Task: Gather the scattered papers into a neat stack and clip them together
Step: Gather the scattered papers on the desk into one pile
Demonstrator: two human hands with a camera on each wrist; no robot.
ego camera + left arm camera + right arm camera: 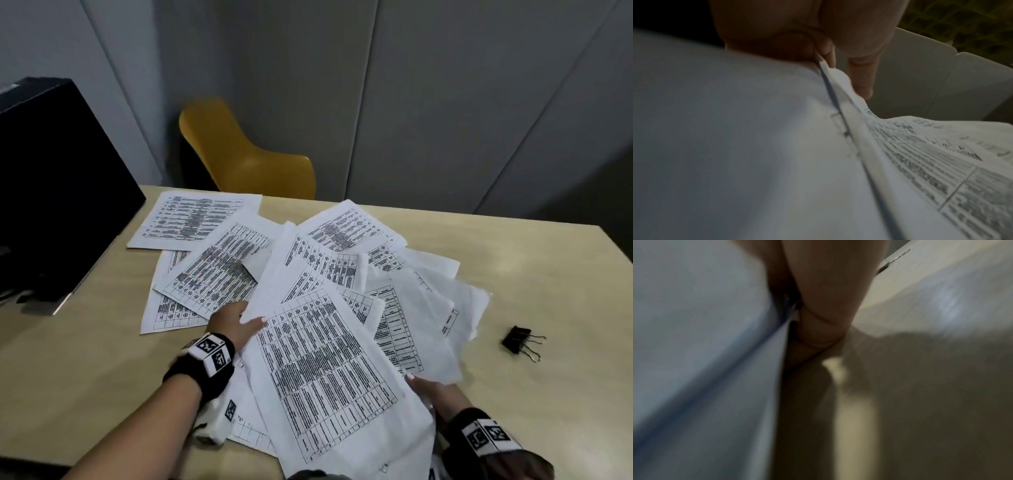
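Several printed sheets with tables lie fanned across the beige table (548, 274). A loose bundle of papers (329, 370) is held up between both hands near the front edge. My left hand (239, 325) pinches the bundle's left edge, thumb on top; the left wrist view shows the fingers (861, 76) clamped on the paper edge (838, 97). My right hand (431, 390) grips the bundle's right edge, fingers (818, 331) curled under the sheets (705, 337). More papers (212, 263) lie flat at the back left. A black binder clip (517, 339) rests on the table to the right.
A black computer case (51, 188) stands at the table's left side. A yellow chair (246, 154) sits behind the far edge, before grey wall panels. Bare tabletop shows around the clip at the right and along the front left.
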